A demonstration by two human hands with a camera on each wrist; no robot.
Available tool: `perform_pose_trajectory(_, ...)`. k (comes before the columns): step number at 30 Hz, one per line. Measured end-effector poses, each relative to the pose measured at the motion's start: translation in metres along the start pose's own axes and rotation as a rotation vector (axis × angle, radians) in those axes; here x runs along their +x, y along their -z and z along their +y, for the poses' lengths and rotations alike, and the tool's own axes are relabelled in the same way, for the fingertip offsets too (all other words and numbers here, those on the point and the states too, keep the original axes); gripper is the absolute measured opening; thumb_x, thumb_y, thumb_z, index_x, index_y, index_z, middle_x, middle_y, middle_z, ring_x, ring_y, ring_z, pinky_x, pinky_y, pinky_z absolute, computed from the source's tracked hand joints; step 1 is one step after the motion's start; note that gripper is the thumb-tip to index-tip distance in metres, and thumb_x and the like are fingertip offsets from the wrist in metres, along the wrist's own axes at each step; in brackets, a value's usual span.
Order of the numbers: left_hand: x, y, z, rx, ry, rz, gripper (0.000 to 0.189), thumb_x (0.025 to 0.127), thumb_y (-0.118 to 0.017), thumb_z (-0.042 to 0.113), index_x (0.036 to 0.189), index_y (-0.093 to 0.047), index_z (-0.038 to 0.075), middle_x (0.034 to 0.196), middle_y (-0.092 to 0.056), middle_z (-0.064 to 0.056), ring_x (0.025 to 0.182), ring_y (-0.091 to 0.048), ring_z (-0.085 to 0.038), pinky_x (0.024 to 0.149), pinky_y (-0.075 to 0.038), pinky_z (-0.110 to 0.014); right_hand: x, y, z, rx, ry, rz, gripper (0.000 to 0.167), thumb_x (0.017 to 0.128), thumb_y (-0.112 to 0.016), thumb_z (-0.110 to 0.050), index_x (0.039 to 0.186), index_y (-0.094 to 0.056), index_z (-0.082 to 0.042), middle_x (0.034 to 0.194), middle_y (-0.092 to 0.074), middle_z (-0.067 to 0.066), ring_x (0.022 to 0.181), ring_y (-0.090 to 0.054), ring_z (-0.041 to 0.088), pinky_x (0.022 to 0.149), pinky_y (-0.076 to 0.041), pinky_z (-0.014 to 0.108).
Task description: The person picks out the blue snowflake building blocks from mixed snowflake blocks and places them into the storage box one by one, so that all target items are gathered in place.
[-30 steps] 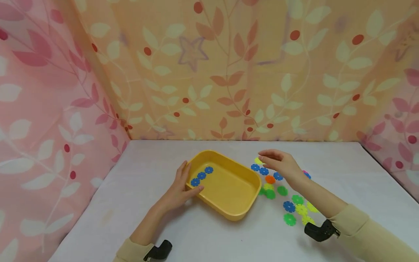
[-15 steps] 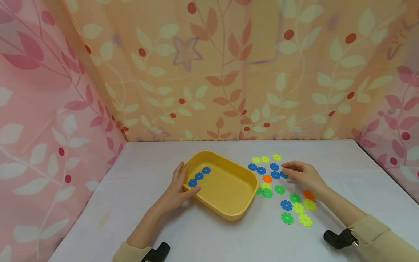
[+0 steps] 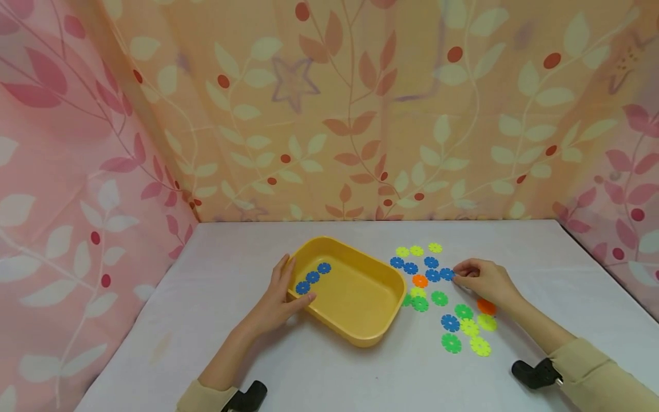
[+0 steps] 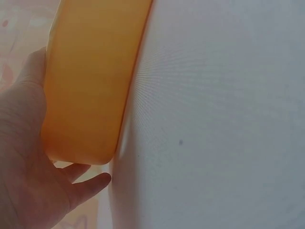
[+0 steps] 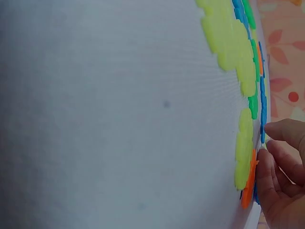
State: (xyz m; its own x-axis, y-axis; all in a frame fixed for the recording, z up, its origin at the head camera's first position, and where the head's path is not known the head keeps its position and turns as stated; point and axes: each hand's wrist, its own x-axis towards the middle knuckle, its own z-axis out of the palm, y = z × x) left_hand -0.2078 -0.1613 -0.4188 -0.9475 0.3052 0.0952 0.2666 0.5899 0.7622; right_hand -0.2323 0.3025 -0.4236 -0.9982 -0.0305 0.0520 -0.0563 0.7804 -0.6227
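My left hand (image 3: 280,297) holds the near-left corner of a yellow plastic tray (image 3: 355,335), thumb over the rim and fingers along the outer side. The tray's orange-looking wall (image 4: 95,81) fills much of the left wrist view beside that hand (image 4: 33,157). Inside the tray three blue snowflake discs lie in a row, the middle disc (image 3: 312,277) among them. To the right of the tray, my right hand (image 3: 488,280) pinches the right edge of a blue snowflake disc (image 3: 447,274) on the table. In the right wrist view, curled fingertips meet that disc's edge (image 5: 263,129).
Loose snowflake discs lie right of the tray: several blue, yellow and green ones, such as a green disc (image 3: 451,343), plus an orange disc (image 3: 420,281). Another orange disc (image 3: 486,306) sits close to my right forearm. Patterned cloth (image 3: 329,143) walls the white table's back and sides.
My right hand has moved right and down from above the discs to the blue disc's edge. More discs at the back are uncovered. The left hand stays on the tray.
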Motion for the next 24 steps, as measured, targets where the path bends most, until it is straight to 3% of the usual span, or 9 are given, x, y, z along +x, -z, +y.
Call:
perform_pose_trajectory(9, 0.0003, -0.0001, -0.0001, 0.000, 0.002, 0.002, 0.101, 0.087, -0.066, 0.056, 0.158, -0.008, 0.012, 0.162, 0.009, -0.001, 0.147, -0.008, -0.033, 0.113, -0.018, -0.056, 0.0001, -0.0003, 0.0010, -0.039, -0.016, 0.001, 0.038, 0.084, -0.077, -0.031, 0.105, -0.067, 0.000, 0.083, -0.062, 0.003, 0.078, -0.053, 0.021, 0.066, -0.046, 0.026)
perform_pose_trajectory(24, 0.0002, 0.0002, -0.0002, -0.004, -0.003, 0.006, 0.102, 0.087, -0.066, 0.056, 0.158, -0.007, 0.012, 0.162, 0.009, 0.000, 0.147, -0.008, -0.032, 0.113, -0.017, -0.056, 0.0013, -0.0002, -0.0007, -0.061, 0.021, 0.014, 0.031, 0.084, -0.077, -0.026, 0.100, -0.069, 0.000, 0.079, -0.061, 0.002, 0.076, -0.053, 0.021, 0.066, -0.046, 0.028)
